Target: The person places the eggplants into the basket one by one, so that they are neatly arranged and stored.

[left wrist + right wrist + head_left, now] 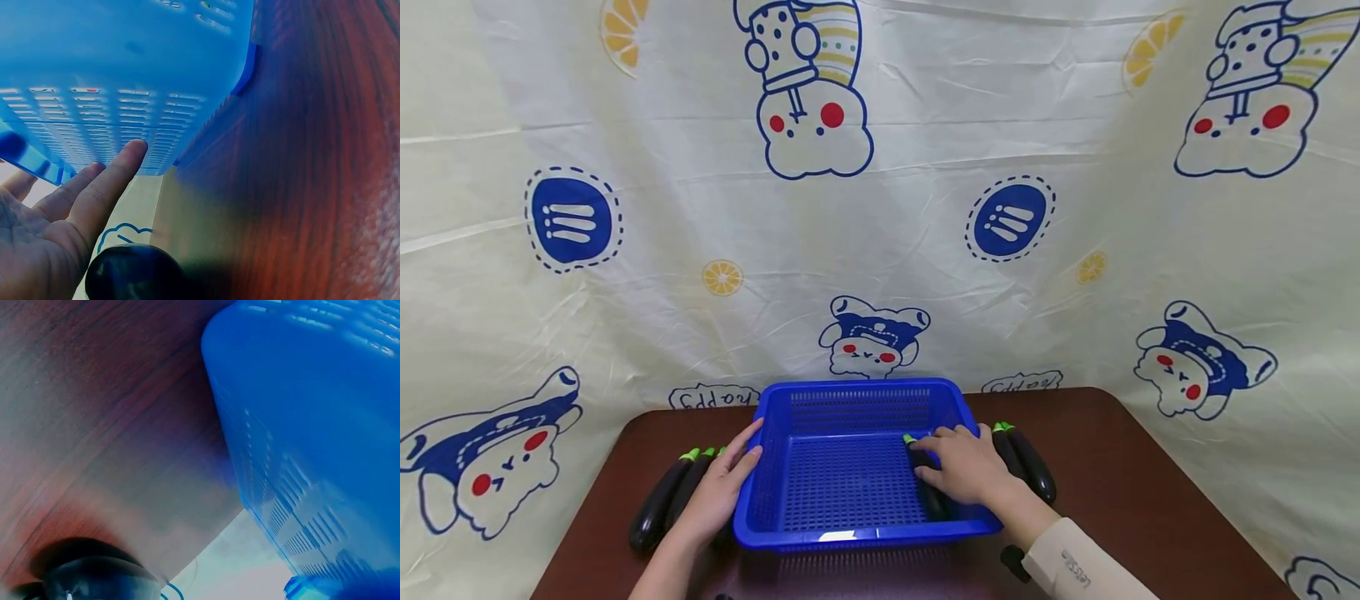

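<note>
A blue plastic basket (868, 537) with slotted walls sits on the brown table. One dark eggplant (934, 502) with a green stem end lies lengthwise inside, along the right side. My right hand (966, 467) reaches over the basket's right rim and grips this eggplant from above, its fingers and thumb lying across the upper part; the palm side is hidden. At the left rim, my left hand (721, 492) rests its fingertips on the basket. The left wrist view shows that hand's straight fingers (106, 190) against the outer slotted wall. My right hand is out of the right wrist view.
Several eggplants (662, 504) lie left of the basket, partly behind my left forearm. Two more eggplants (1032, 467) lie on its right, beside my right wrist. A patterned white cloth (880, 233) hangs behind the table (1142, 500).
</note>
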Tool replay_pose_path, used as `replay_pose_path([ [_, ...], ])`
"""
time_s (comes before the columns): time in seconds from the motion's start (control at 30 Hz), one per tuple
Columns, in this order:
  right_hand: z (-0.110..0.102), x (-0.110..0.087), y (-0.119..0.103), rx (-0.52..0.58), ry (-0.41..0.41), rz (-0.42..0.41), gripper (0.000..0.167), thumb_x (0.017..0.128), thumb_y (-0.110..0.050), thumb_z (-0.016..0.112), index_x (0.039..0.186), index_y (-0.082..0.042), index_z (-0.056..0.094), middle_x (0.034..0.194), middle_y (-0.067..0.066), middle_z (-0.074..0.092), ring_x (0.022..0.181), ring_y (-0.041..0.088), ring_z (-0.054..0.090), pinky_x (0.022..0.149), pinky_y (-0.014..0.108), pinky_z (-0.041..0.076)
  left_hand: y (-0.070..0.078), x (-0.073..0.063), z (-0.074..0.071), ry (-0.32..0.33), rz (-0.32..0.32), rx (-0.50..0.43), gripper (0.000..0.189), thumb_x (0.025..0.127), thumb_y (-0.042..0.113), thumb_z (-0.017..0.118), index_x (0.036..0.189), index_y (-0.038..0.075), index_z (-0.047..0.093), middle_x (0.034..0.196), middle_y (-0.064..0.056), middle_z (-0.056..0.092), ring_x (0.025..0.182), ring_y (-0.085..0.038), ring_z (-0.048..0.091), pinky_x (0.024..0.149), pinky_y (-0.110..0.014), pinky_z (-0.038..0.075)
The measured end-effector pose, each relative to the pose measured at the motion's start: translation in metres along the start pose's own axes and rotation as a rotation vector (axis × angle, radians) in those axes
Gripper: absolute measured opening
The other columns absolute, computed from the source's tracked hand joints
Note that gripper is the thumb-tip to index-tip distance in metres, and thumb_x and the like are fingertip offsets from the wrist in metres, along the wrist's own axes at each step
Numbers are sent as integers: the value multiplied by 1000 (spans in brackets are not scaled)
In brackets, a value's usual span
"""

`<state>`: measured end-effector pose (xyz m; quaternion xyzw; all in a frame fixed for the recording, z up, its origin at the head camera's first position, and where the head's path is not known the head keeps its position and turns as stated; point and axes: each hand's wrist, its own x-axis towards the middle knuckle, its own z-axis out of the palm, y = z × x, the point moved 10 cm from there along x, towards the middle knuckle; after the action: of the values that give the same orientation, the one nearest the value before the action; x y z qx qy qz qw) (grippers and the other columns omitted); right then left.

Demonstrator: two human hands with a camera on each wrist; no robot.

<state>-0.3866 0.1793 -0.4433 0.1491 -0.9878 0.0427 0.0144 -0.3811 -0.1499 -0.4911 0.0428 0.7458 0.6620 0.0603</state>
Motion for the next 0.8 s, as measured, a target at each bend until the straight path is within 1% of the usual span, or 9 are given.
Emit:
replay_pose_path([
  [0.1,-6,0,1,40,14,-13,37,96,-43,72,131,-31,72,135,5,68,126,34,60,113,78,24,1,2,1,-6,5,-19,52,111,39,45,162,29,35,163,-20,40,127,-35,63,92,-42,58],
  [0.17,-11,0,2,68,23,-25,38,96,-41,73,132,-29,71,135,5,68,128,34,59,114,78,23,1,2,1,-8,4,-32,52,111,38,46,161,29,35,162,-20,41,125,-34,64,91,-40,58],
  [0.33,-27,-2,11,98,80,-64,46,97,-38,72,141,-26,64,139,7,65,133,35,56,112,74,29,-1,2,1,-9,0,-44,52,111,37,46,161,30,36,162,-20,42,124,-34,64,90,-41,59],
  [0.43,-39,-3,22,105,128,-72,52,98,-38,72,146,-23,59,144,10,62,136,38,54,110,72,33,-2,2,1,-8,0,-41,52,111,38,46,161,29,36,162,-20,42,125,-34,64,91,-42,59],
  [0.53,-49,-5,35,116,177,-69,56,98,-38,71,148,-20,57,144,13,61,135,40,54,107,72,36,-3,2,0,-1,-1,-39,51,111,38,47,161,29,36,162,-20,42,125,-34,64,91,-43,59],
  [0.63,-55,-6,48,137,204,-54,55,98,-37,71,148,-17,57,130,11,66,122,36,60,100,69,41,-3,3,-1,2,-2,-35,51,111,37,46,161,30,36,162,-19,42,126,-34,63,91,-43,59],
  [0.73,-57,-8,61,160,205,-25,54,99,-36,70,147,-16,57,119,9,66,109,29,61,92,64,45,-2,2,-1,-1,-4,-24,51,111,37,46,161,30,36,162,-20,41,128,-35,62,92,-44,59],
  [0.77,-57,-8,65,170,202,-17,53,100,-36,69,147,-15,57,117,9,65,106,28,61,89,63,45,-2,2,-1,-1,-3,-18,51,111,38,46,161,30,36,163,-20,41,128,-35,62,93,-44,59],
  [0.8,-58,-9,69,176,200,-6,52,100,-35,69,147,-15,57,120,10,65,106,28,61,88,62,45,-2,2,-1,0,-3,-13,51,111,38,46,161,30,36,163,-20,41,128,-36,62,93,-45,59],
])
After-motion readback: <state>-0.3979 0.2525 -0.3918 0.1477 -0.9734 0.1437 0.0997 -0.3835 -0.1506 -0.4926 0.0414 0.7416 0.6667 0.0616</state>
